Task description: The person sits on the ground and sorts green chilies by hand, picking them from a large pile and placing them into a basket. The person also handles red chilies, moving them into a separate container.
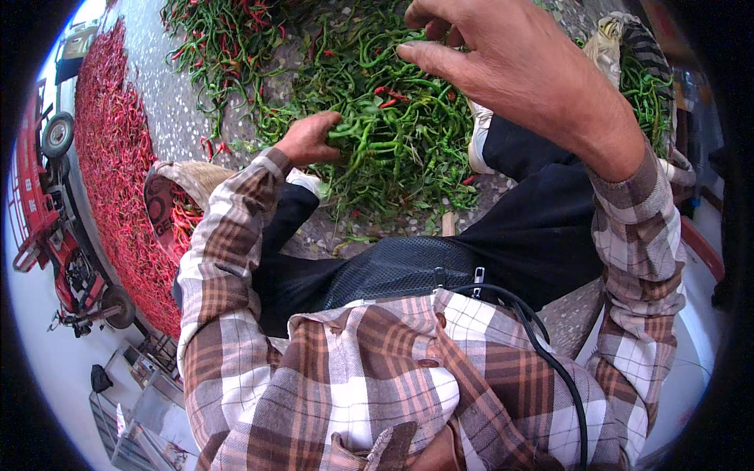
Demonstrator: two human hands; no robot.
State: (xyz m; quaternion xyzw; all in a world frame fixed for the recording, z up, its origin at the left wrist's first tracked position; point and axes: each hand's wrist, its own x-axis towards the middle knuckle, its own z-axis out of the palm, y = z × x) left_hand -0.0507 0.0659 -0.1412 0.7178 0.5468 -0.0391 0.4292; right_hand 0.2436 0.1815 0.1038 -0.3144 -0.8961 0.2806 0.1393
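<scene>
A heap of green chili peppers (pixel 393 145), mixed with leaves and a few red ones, lies on the speckled floor between my feet. My left hand (pixel 310 140) is at the heap's left side, thumb and fingers apart, with green peppers at its fingertips. I see no pepper gripped in it. Raised over the far right part of the heap is my right hand (pixel 479 51), its thumb apart from the curled fingers and nothing visible between them. To the left, a pale sack (pixel 192 180) with its mouth folded back holds red chili peppers (pixel 182 220).
At the right stands a sack (pixel 609 49) beside green peppers (pixel 644 98). Another pile of green and red peppers (pixel 224 39) lies farther off. Red chilies (pixel 118 165) cover a wide strip at the left, beyond which is a red vehicle (pixel 59 228). A black cable (pixel 550 353) crosses my shirt.
</scene>
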